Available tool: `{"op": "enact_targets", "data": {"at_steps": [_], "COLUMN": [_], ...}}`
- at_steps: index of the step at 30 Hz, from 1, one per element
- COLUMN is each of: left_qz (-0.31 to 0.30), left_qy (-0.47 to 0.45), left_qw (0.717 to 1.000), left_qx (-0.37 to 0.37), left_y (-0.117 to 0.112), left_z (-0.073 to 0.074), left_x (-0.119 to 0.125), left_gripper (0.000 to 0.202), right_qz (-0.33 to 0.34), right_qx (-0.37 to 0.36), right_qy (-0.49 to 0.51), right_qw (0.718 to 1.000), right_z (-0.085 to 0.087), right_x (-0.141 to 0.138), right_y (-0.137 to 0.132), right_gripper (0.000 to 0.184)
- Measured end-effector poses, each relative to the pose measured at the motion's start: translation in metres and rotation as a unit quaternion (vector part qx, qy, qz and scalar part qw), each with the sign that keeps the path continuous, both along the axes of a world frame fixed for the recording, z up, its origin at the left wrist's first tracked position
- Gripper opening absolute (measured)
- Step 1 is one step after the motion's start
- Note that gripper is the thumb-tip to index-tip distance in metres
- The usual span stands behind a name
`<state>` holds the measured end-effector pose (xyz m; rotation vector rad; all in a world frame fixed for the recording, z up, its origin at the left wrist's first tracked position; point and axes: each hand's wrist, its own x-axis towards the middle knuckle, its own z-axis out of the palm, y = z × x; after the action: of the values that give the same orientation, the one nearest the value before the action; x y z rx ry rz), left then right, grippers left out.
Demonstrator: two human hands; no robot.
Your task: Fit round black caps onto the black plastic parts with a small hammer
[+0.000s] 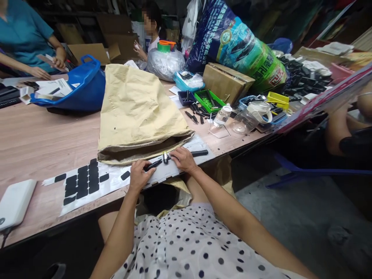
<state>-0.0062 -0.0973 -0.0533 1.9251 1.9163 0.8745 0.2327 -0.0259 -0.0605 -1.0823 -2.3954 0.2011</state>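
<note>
My left hand (139, 175) is closed around a slim black pen-like piece (153, 165), its narrow end pointing right. My right hand (183, 159) grips a small hammer (200, 153) by its black handle. The hammer head (165, 157), metallic with a yellowish face, lies just left of my right fingers, close to the tip of the black piece. Both hands rest over a grey board (166, 171) at the table's front edge. Behind them lies a large tan paper sack (136, 104), its mouth facing me.
A sheet of black stickers (88, 178) and a white device (17, 203) lie left. Behind are a blue basket (87, 85), a green tray (200, 95), a clear bottle (222, 115), a plastic jar (244, 121) and a carton (226, 79). Two people sit across; another is at right.
</note>
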Motion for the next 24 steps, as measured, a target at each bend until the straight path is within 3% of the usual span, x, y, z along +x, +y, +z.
{"op": "enact_targets", "data": {"at_steps": [7,12,18,24], "left_qz": [0.000,0.001,0.008,0.020], "left_qy": [-0.016,-0.022,-0.026,-0.017], "left_qw": [1.000,0.999,0.999,0.999], "left_qx": [-0.015,-0.034,-0.044,-0.046], "left_y": [0.002,0.002,0.003,0.003], "left_z": [0.000,0.000,-0.001,0.001], "left_x": [0.003,0.006,0.007,0.009], "left_gripper": [0.013,0.015,0.009,0.010], "right_qz": [-0.006,0.022,0.039,0.017], "right_qx": [0.021,-0.004,-0.035,-0.055], "right_qy": [0.037,0.084,0.067,0.006], "right_qw": [0.999,0.996,0.996,0.998], "right_z": [0.009,0.024,0.029,0.031], "right_x": [0.003,-0.013,-0.039,-0.039], "right_y": [-0.002,-0.014,-0.038,-0.045], "right_gripper": [0.025,0.029,0.029,0.024]}}
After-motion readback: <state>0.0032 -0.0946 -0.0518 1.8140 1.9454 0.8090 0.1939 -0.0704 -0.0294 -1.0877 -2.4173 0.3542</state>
